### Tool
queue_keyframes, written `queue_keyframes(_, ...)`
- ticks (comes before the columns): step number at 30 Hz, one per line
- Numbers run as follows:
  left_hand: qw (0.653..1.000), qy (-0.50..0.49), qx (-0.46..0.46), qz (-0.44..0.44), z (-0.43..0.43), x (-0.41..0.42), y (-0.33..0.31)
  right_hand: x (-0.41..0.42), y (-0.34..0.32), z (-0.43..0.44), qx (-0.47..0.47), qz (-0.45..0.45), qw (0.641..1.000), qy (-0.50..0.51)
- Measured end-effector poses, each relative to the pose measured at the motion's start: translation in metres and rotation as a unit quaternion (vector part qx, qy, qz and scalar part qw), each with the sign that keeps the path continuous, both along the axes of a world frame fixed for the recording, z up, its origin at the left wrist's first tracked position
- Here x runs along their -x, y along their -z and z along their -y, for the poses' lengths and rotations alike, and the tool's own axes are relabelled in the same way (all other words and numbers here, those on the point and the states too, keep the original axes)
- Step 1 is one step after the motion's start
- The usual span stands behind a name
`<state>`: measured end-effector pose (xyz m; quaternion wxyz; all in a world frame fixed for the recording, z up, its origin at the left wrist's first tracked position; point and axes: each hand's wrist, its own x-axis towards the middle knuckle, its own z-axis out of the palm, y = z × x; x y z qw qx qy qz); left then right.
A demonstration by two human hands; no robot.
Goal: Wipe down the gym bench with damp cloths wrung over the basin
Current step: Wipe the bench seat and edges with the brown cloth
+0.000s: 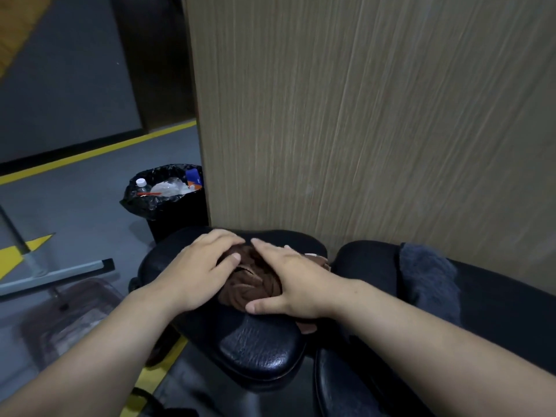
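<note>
A bunched brown cloth [251, 285] lies on the black padded seat of the gym bench [255, 347]. My left hand [198, 270] presses on the cloth's left side with fingers spread flat. From the right, my right hand [288, 281] lies flat over the cloth, thumb stretched along its near edge. A dark grey cloth [427, 275] is draped over the bench's second black pad [370, 263] to the right. A clear plastic basin [69, 320] sits on the floor at the lower left, partly behind my left forearm.
A wood-grain panel [361, 115] rises right behind the bench. A black-lined bin [168, 197] with bottles and litter stands at the panel's left corner. A grey metal frame [54, 275] lies on the grey floor with yellow lines at left.
</note>
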<state>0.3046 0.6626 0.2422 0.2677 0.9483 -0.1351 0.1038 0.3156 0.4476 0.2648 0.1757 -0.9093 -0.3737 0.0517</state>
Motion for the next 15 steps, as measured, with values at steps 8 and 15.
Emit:
queue_keyframes(8,0.989,0.038,-0.103,-0.100,-0.004,0.011,-0.021,-0.010,-0.019,0.038,0.107,-0.015,0.993,0.040)
queue_keyframes(15,0.985,0.089,-0.114,-0.097,-0.001,0.002,-0.023,-0.027,-0.027,0.041,0.130,0.001,0.991,0.023)
